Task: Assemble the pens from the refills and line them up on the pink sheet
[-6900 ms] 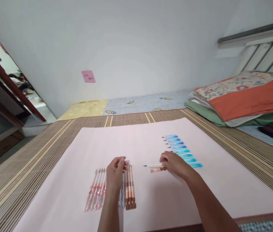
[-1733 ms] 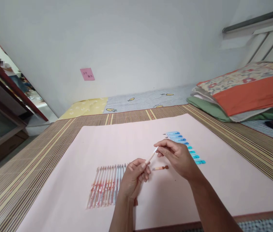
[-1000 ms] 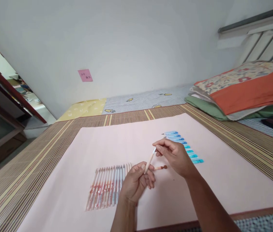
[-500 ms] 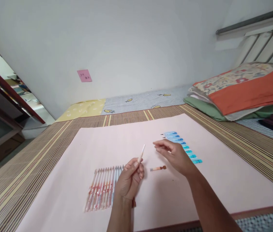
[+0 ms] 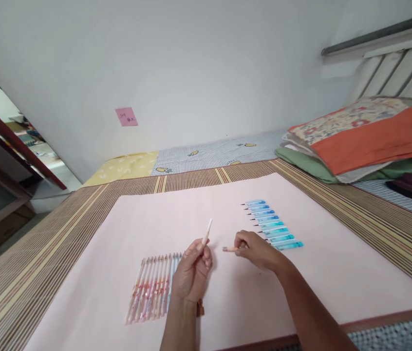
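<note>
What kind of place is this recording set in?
Probably a home bedroom: a brown striped woven sleeping mat under the pink paper sheet, folded orange, floral and green quilts stacked at right, a checked bedsheet with yellow prints beyond.

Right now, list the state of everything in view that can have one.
left hand, closed on the pen barrel
pen barrel, held off the sheet, tilted, white end up
right hand, pinching one end of the orange piece
orange piece, lying on the pink sheet
blue pieces, laid in a row, untouched
clear pens, laid side by side
</note>
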Available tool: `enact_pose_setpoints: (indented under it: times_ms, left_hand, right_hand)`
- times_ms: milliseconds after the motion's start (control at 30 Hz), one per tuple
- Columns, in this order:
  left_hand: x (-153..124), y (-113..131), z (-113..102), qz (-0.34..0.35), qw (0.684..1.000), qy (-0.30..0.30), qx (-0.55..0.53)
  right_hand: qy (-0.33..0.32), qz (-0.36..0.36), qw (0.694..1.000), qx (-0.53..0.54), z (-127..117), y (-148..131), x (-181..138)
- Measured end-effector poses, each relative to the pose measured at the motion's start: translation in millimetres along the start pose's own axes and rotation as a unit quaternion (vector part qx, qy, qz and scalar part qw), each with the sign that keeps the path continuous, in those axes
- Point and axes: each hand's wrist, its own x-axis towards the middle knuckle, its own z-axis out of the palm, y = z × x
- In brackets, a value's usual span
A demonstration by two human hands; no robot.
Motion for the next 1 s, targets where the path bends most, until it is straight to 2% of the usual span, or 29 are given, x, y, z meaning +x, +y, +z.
enact_pose_setpoints:
  times_ms: [67, 167, 333, 400, 500, 667, 1000]
  left_hand:
    - [0.3, 0.4, -0.7, 0.005, 1.0, 0.007, -0.002]
    - [1.2, 0.1, -1.3, 0.01, 1.0, 0.018, 0.004]
    - [2.0, -1.1, -1.3, 0.023, 0.999, 0.023, 0.035]
    - [2.2, -1.5, -1.9, 0.026, 0.998, 0.027, 0.041]
    - [3.0, -1.9, -4.1, 0.036, 0.997, 0.036, 0.055]
    - [4.5, -2.2, -6.1, 0.046, 0.994, 0.049, 0.088]
    - [2.8, -1.3, -5.9, 0.043, 0.987, 0.05, 0.145]
  right_hand:
    - [0.014, -0.019, 0.994, 0.103, -3.4, -4.8, -0.5]
    - [0.031, -0.029, 0.967, 0.251, -6.3, -9.6, -0.3]
    - [0.052, -0.028, 0.885, 0.461, -4.3, -10.9, 2.5]
    - [0.07, -0.035, 0.853, 0.516, -2.9, -11.4, 4.0]
    - [0.087, -0.05, 0.828, 0.552, -2.5, -13.9, 5.5]
    - [0.101, -0.059, 0.821, 0.558, -7.0, -20.9, 4.5]
    - [0.106, -0.075, 0.863, 0.489, -15.0, -22.2, -0.2]
